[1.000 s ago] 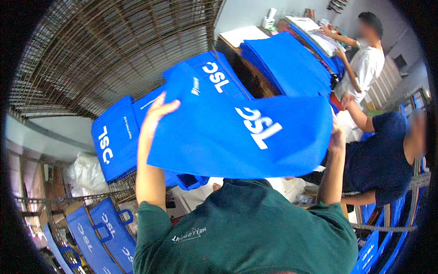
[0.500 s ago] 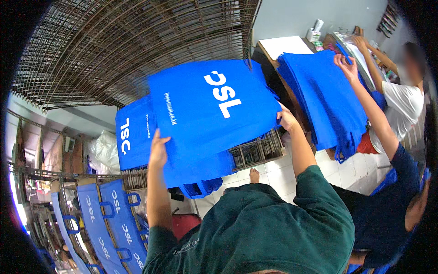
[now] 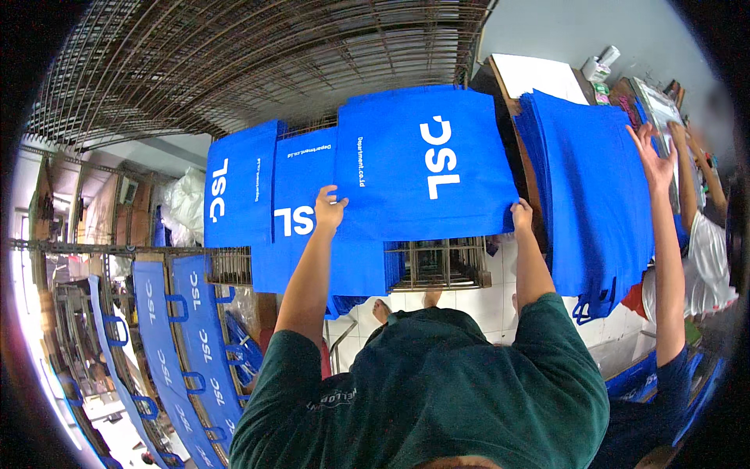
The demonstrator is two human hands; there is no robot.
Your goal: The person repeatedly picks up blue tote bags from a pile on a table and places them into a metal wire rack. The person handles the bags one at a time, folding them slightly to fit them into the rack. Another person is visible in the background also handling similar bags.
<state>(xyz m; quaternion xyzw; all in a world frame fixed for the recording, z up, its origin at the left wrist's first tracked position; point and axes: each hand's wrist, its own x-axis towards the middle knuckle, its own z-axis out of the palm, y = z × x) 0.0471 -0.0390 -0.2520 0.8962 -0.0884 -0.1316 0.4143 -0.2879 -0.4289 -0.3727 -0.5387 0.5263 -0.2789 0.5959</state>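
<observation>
A blue cloth bag [image 3: 398, 180] with white print lies spread over the wire rack in front of me. My right hand [image 3: 522, 214] pinches its near right corner. At its near left corner is my left hand [image 3: 331, 208], thumb and fingers closing on the edge. Left of it, partly covered, lies a second printed blue bag [image 3: 301, 172], and beyond that a third blue bag [image 3: 238, 187]. More blue cloth [image 3: 320, 266] hangs at the rack's near side, below my left hand.
Wire drying racks [image 3: 258, 62] rise above the bags. To the right, a thick pile of blue bags [image 3: 586, 195] drapes over a table, with a co-worker's raised hand [image 3: 655, 156] beside it. Another person works farther right. Printed blue strips with handles [image 3: 160, 328] stand at left.
The bag in my hands has moved right and flattened onto the rack, uncovering the print of the bag beneath. Both my hands have shifted right. My view has turned slightly.
</observation>
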